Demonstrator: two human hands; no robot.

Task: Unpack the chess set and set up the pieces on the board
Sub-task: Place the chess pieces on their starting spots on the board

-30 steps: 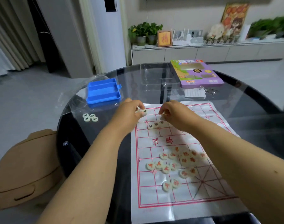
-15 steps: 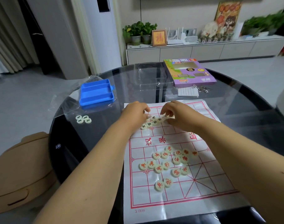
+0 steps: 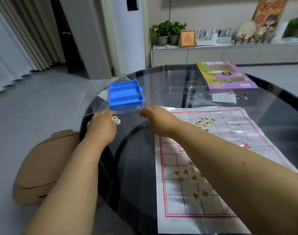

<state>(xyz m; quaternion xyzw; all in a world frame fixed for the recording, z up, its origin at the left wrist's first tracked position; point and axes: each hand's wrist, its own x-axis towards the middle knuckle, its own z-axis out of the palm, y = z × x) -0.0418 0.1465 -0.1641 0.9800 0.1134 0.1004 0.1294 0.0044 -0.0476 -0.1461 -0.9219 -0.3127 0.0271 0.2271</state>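
The white paper chess board (image 3: 229, 150) with red lines lies on the round glass table (image 3: 136, 167). A small cluster of dark-marked pieces (image 3: 205, 122) sits near the board's far edge. Several red-marked pieces (image 3: 190, 177) lie scattered on its near half. My left hand (image 3: 102, 128) is off the board to the left, its fingertips on the loose dark-marked pieces (image 3: 116, 119) on the glass; whether it grips them is hidden. My right hand (image 3: 155, 120) hovers at the board's far left corner, fingers bent and apart, nothing seen in it.
A blue plastic tray (image 3: 125, 94) stands on clear wrapping just beyond both hands. The purple game box (image 3: 226, 77), a white leaflet (image 3: 223, 97) and keys (image 3: 239, 95) lie at the back right. A tan chair (image 3: 45, 165) stands left of the table.
Both hands have left the dark pieces on the board and swung left; my left hand now covers the loose pieces on the glass. The view has turned left.
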